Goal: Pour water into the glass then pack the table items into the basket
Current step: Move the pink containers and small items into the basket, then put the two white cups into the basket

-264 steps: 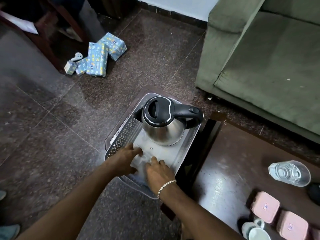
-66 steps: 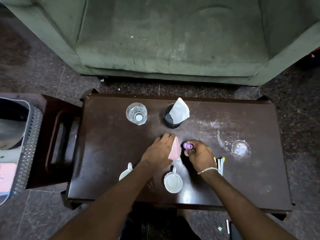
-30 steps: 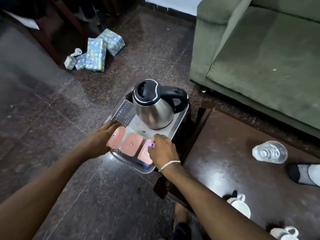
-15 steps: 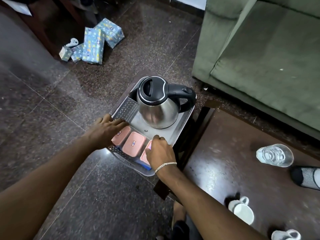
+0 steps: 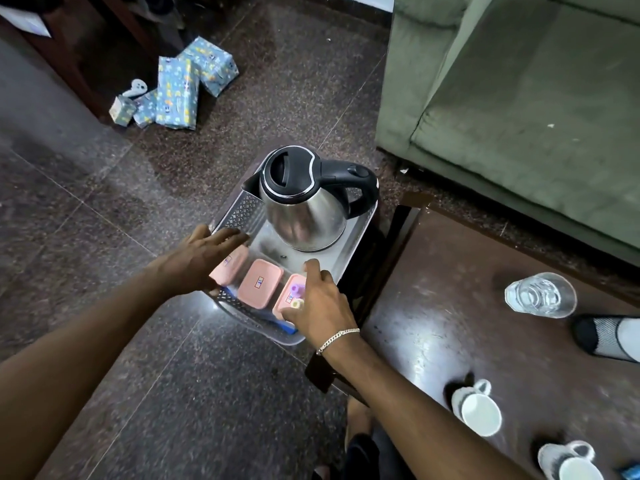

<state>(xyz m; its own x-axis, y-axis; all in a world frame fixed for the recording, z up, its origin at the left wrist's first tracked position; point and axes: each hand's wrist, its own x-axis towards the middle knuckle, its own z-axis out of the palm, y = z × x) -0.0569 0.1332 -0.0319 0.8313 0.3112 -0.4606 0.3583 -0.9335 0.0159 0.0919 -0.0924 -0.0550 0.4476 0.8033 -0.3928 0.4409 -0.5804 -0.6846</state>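
- Dark speckled floor tiles are filling most of our view, with a green sofa sitting at the upper right and some blue patterned boxes lying on the floor at the upper left.
- We are looking down at a grey perforated basket resting on a low dark stand just left of the dark wooden bench.
- Inside the basket, a steel kettle with a black lid and handle is standing upright at the far end.
- Three pink lidded containers are lying side by side along the near end of the basket.
- Our left hand is reaching over the basket's left rim, its grip spread apart and flat, with the fingers lying over the leftmost container.
- Our right hand, wearing a silver bracelet, is hovering over the rightmost container with its fingers loosely apart; a small purple piece and a yellowish one are showing beside the thumb, and we cannot tell whether the thumb is touching them.
- On the bench, a clear glass holding water is standing upright near the far edge.
- Two white cups are sitting nearer to us on the bench, well apart from the glass.
- A black holder with something white in it is showing at the right edge.
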